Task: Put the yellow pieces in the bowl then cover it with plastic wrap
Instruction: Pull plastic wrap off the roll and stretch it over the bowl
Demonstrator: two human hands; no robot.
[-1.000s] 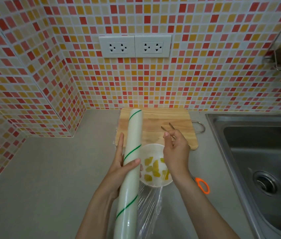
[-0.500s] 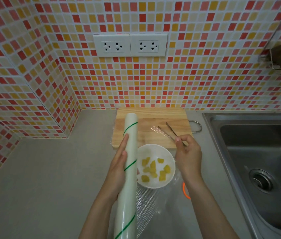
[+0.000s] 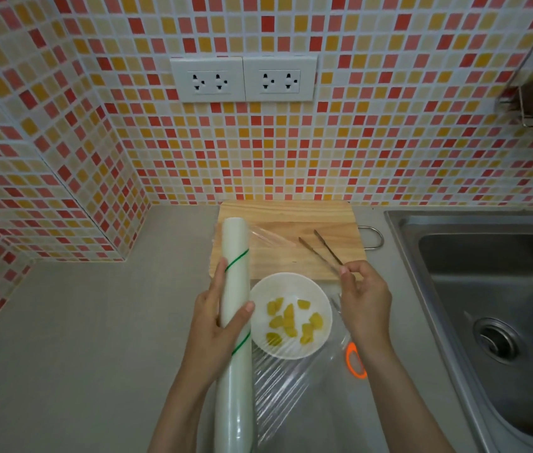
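A white bowl [image 3: 291, 278] holding several yellow pieces [image 3: 288, 319] stands on the grey counter just in front of the cutting board. My left hand [image 3: 212, 325] grips a long plastic wrap roll [image 3: 234, 371] lying lengthwise at the bowl's left side. A sheet of clear film [image 3: 278, 387] stretches from the roll to the right, across the bowl. My right hand [image 3: 364, 302] is right of the bowl, fingertips pinched on the film's far edge.
Metal tongs [image 3: 317, 248] lie on the wooden cutting board [image 3: 284, 217] behind the bowl, their end close to my right fingers. Orange-handled scissors [image 3: 353, 361] lie under my right forearm. A steel sink [image 3: 487, 289] is at the right, tiled walls behind and left.
My right hand moved from above the bowl out to its right, drawing the film across the bowl. The left hand and roll stayed nearly in place.
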